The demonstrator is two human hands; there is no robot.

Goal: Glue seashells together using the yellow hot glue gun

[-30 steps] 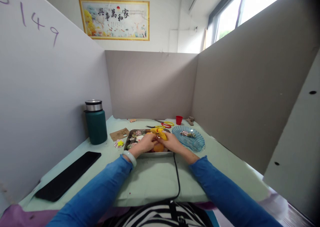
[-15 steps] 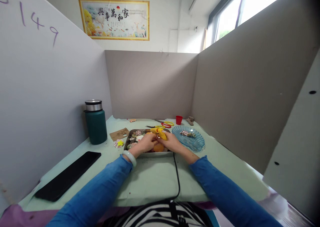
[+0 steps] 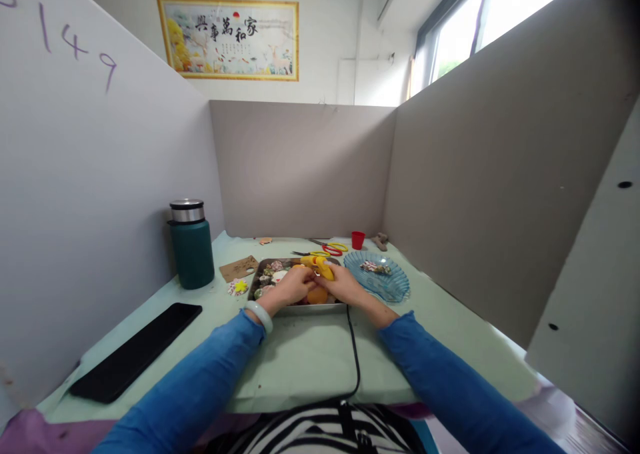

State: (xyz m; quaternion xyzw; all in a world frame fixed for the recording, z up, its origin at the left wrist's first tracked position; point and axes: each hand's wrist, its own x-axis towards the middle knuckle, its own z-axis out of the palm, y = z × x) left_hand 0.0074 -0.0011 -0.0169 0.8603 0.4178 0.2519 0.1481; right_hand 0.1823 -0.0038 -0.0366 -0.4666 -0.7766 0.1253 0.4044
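Both hands meet over a metal tray (image 3: 295, 307) filled with several small decorated pieces and an orange round piece (image 3: 317, 296). My right hand (image 3: 345, 285) is closed around a yellow glue gun (image 3: 320, 265), whose black cord (image 3: 354, 347) runs back toward me. My left hand (image 3: 291, 286) is pinched on a small piece right at the gun's tip; the piece is too small to name. A pale bangle (image 3: 260, 315) sits on my left wrist.
A blue glass shell-shaped plate (image 3: 387, 281) with a small item lies right of the tray. Scissors (image 3: 327, 247) and a red cup (image 3: 357, 240) lie behind. A teal flask (image 3: 191, 244), a cardboard tag (image 3: 239, 268) and a black flat slab (image 3: 135, 351) are at left. Partition walls enclose the desk.
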